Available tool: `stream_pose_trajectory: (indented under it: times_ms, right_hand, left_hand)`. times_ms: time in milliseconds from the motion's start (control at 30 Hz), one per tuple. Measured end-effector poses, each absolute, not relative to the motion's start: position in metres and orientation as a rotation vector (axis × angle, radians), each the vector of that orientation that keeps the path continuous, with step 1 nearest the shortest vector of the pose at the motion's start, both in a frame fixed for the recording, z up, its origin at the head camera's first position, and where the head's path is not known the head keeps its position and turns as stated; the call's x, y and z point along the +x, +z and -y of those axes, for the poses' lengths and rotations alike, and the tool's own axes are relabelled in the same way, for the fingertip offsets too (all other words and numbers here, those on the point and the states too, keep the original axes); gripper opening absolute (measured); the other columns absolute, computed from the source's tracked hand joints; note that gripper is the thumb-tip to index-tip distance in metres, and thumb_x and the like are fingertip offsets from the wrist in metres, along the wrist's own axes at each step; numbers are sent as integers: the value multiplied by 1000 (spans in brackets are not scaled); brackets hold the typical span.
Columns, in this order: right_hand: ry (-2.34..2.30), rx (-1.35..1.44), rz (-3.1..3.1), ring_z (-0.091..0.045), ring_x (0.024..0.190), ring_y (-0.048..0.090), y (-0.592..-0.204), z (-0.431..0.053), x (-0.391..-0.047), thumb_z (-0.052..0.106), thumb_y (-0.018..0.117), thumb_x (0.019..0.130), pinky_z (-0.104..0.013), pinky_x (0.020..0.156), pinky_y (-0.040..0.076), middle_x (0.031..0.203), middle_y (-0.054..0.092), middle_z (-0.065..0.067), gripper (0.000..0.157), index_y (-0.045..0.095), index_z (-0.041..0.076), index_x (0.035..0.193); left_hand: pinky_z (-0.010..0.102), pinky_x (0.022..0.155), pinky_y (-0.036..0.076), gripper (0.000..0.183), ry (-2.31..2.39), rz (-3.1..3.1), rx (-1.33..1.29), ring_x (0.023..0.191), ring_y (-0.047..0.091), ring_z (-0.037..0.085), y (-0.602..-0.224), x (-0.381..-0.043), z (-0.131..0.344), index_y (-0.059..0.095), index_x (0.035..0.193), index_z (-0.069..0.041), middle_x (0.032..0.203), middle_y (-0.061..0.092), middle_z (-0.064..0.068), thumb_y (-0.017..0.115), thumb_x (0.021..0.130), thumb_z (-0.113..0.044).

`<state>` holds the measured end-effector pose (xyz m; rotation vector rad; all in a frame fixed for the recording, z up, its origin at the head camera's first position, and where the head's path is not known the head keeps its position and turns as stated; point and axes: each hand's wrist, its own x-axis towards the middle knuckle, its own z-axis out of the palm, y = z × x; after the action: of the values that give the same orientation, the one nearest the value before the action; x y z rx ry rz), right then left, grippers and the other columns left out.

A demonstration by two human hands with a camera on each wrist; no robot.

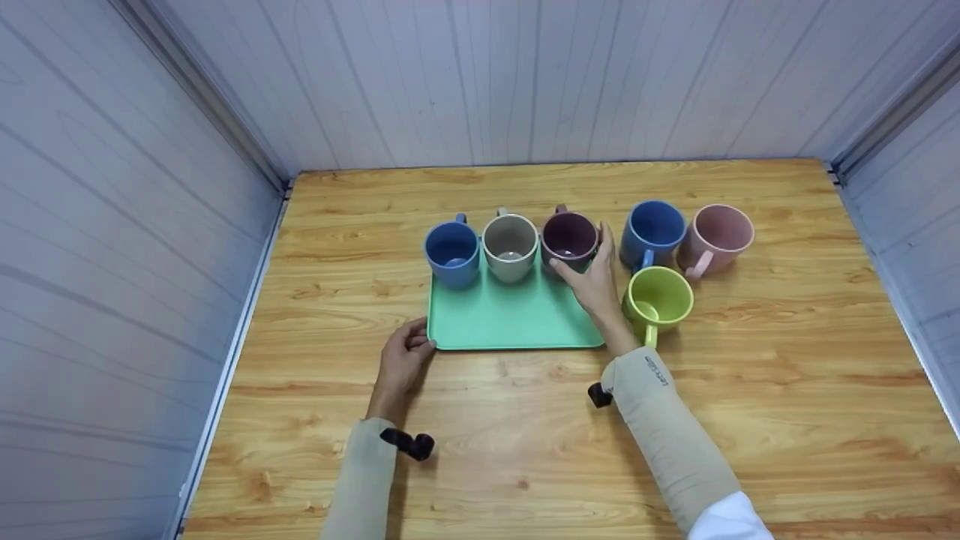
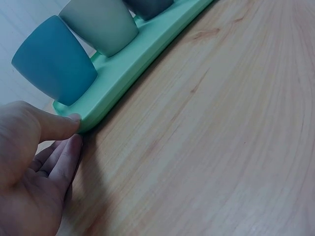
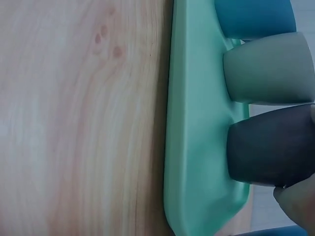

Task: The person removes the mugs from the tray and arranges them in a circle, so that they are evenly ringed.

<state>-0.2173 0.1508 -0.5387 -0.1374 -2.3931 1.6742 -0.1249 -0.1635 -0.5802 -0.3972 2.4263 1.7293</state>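
At the back edge of a green tray [image 1: 517,319], three mugs stand upright in a row. From left to right they are a blue mug [image 1: 452,259], a beige mug [image 1: 510,251] and a dark purple mug [image 1: 568,234], handles pointing away. My right hand [image 1: 596,286] grips the purple mug, thumb at its near side and fingers round its right side. My left hand [image 1: 401,364] pinches the tray's front left corner. In the left wrist view its thumb [image 2: 61,127] lies at the tray's rim with the fingers lower down.
Right of the tray, a second blue mug [image 1: 652,232], a pink mug [image 1: 718,236] and a lime-green mug [image 1: 658,300] stand close together on the wooden table [image 1: 510,450], handles toward me. My right forearm passes close beside the lime-green one. Pale panel walls [image 1: 495,82] enclose the table.
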Motion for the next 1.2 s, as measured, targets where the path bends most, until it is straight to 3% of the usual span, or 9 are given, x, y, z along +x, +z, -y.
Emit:
stream_pose_trajectory:
  times_ms: [833,967,1200]
  right_hand:
    - [1787,-137,2420,-25,142,26,-548,-154,-230,21,88,67,-34,118,16,155,24,-17,120,3,7,151]
    - [1770,-160,2433,-24,141,28,-549,-153,-228,23,88,66,-33,118,17,154,26,-17,120,5,7,152]
    - [1758,-137,2375,-23,136,35,-551,-151,-221,22,88,66,-33,116,22,147,38,-14,105,23,5,147]
  left_hand:
    - [35,91,47,42,1726,-2440,-406,105,57,21,-580,-125,164,57,130,-9,116,62,10,63,89,-3]
    - [35,92,47,43,1723,-2423,-439,105,56,21,-581,-124,164,56,131,-10,117,62,9,63,89,-4]
    - [35,92,47,42,1740,-2406,-443,106,56,20,-583,-125,163,56,131,-12,116,61,8,63,89,-5]
